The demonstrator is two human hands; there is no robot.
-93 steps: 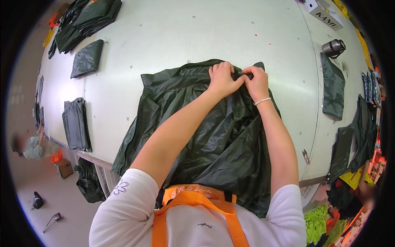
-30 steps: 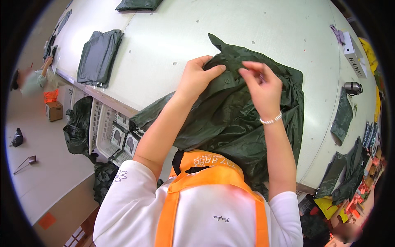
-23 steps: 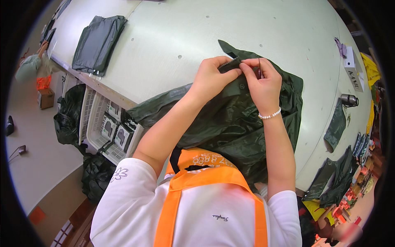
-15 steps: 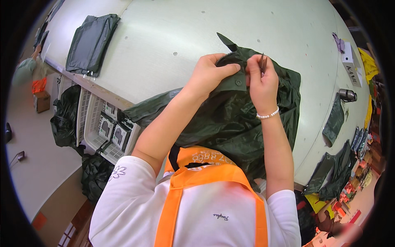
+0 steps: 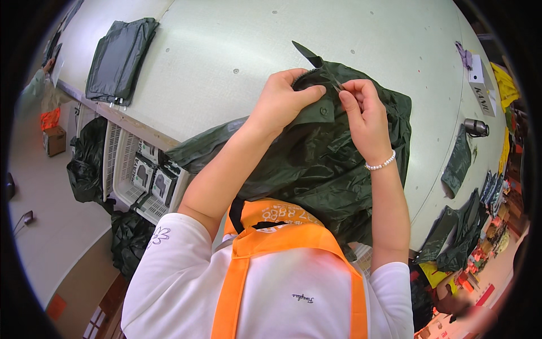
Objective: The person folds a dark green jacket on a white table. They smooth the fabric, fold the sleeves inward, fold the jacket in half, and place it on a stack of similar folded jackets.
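Observation:
A dark green, shiny raincoat [image 5: 316, 158] lies bunched over the table's near side and hangs toward my apron. My left hand [image 5: 288, 99] is closed on its edge, thumb on top, beside a dark curved zip [image 5: 303, 76] and a round snap button [image 5: 323, 111]. In my right hand [image 5: 367, 110], which wears a bead bracelet, are small thread snips [image 5: 337, 83]. Their dark pointed tip reaches the cloth just right of my left thumb; the handles are mostly hidden by my fingers. A pointed flap [image 5: 306, 53] of the raincoat sticks out beyond the left hand.
The pale table [image 5: 226, 39] carries a stack of folded dark green garments [image 5: 121, 59] at far left. A white crate [image 5: 127, 186] of packaged items stands by its left edge. On the right are a white box [image 5: 481, 85], a metal flask [image 5: 476, 127] and folded green pieces [image 5: 456, 164].
My right hand has turned, and the snips' tip has swung left from pointing upward down to the cloth near my left thumb. The left hand keeps its grip.

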